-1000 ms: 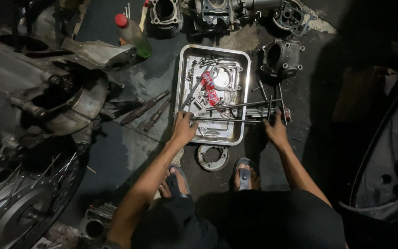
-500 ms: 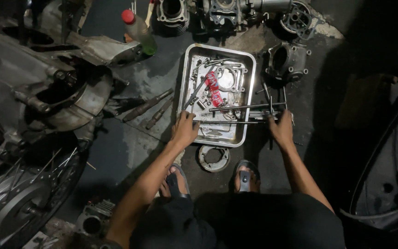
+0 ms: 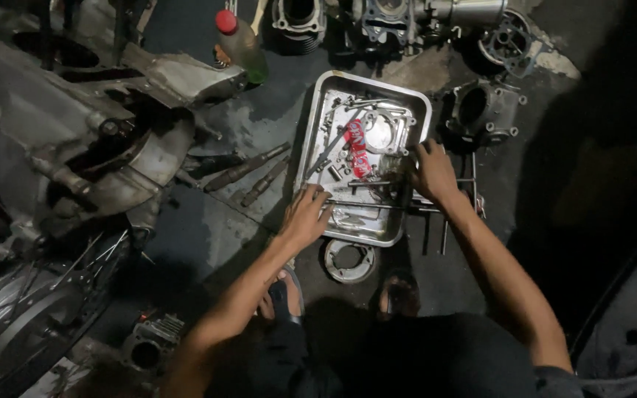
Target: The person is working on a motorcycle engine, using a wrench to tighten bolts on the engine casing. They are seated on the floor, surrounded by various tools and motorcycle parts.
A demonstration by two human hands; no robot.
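A steel tray (image 3: 311, 121) lies on the dark floor, filled with bolts, metal parts, a round gasket and a red tube (image 3: 357, 149). My left hand (image 3: 305, 216) rests at the tray's near left corner, fingers spread over a long thin rod (image 3: 377, 206) that lies across the tray. My right hand (image 3: 432, 171) reaches over the tray's right rim, fingers curled down among the parts; what it grips is hidden.
A stripped engine and frame (image 3: 90, 147) fill the left, with a spoked wheel (image 3: 23, 324) below. A red-capped bottle (image 3: 239, 43) stands behind. Engine cylinders (image 3: 481, 110) sit at top right. A ring part (image 3: 348, 259) lies near my sandalled feet.
My right hand has moved up and left from the rod's right end into the tray. My left hand has slid slightly down to the tray's near corner.
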